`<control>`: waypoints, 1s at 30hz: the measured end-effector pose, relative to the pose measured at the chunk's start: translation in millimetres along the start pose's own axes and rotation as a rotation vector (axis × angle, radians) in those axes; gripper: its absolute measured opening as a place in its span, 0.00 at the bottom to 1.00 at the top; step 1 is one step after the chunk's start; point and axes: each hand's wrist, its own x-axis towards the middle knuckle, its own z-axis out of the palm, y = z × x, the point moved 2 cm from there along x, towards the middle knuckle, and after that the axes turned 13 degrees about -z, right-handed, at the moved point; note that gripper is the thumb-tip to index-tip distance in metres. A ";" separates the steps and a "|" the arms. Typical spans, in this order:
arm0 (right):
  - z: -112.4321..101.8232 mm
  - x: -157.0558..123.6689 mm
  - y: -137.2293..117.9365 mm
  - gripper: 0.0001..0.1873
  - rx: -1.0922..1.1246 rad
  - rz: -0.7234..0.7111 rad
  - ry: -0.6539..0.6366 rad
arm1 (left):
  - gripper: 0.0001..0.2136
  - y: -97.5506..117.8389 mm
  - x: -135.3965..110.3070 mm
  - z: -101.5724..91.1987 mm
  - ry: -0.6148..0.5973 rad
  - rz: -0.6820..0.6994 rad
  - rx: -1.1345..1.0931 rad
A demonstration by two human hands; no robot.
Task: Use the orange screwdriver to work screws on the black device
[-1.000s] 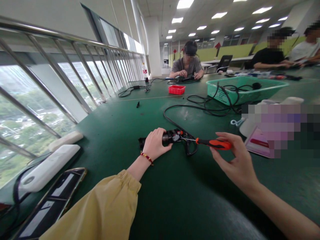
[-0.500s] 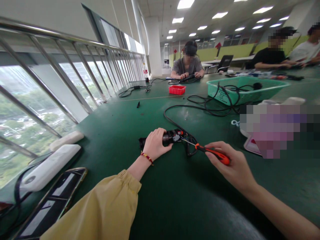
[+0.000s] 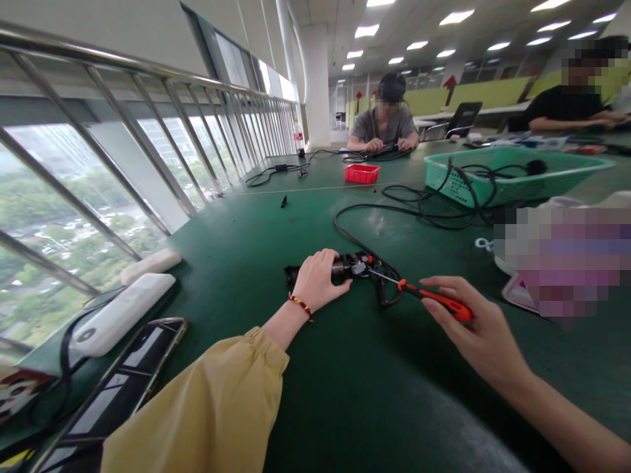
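Note:
On the green table [image 3: 325,368] lies a black, tube-shaped corded device [image 3: 340,268], its right end open with grey, red and wired parts showing. My left hand [image 3: 318,279] is wrapped over its body, pressing it down against the table; the palm hides its middle. A screwdriver [image 3: 436,300] with a red-and-black handle is in my right hand [image 3: 473,322], gripped by thumb and fingers. Its thin shaft points left, with the tip at the open end; exact contact is too small to tell. A black cable [image 3: 362,240] runs from that end toward the back right.
A green basket [image 3: 515,190] holding cables stands back right, a small red tray [image 3: 362,173] at the back. Left are a phone [image 3: 131,374], a white power bank-like block [image 3: 128,315] and a metal railing [image 3: 123,69]. A co-worker [image 3: 384,125] sits across the table.
The camera view has turned slightly left, so everything appears shifted right. Both hands keep the same hold, and the screwdriver tip stays at the device's open end.

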 end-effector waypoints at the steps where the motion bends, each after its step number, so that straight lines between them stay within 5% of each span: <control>1: 0.3 0.0 0.4 0.14 0.005 -0.002 0.039 | 0.16 0.0 0.2 0.5 -0.001 -0.007 0.011; 5: 1.2 0.2 1.0 0.18 0.004 -0.029 0.135 | 0.16 0.5 0.7 -0.1 -0.014 -0.022 0.035; 10: 4.5 0.7 0.6 0.11 0.047 0.046 -0.005 | 0.13 0.9 1.8 -4.7 -0.061 -0.032 0.032; 15: 2.9 1.0 -0.2 0.14 0.045 -0.038 0.147 | 0.14 0.5 5.2 -9.1 -0.146 -0.002 0.069; 20: 9.7 -0.3 -1.2 0.09 0.121 0.036 -0.078 | 0.12 0.7 7.8 -13.0 -0.235 0.024 0.115; 26: 8.1 2.4 -6.6 0.09 0.111 -0.082 -0.006 | 0.12 1.0 8.0 -14.9 -0.244 0.023 0.134; 30: 8.8 0.2 -4.9 0.09 0.143 -0.045 -0.081 | 0.13 1.7 2.5 -14.5 -0.197 0.028 0.146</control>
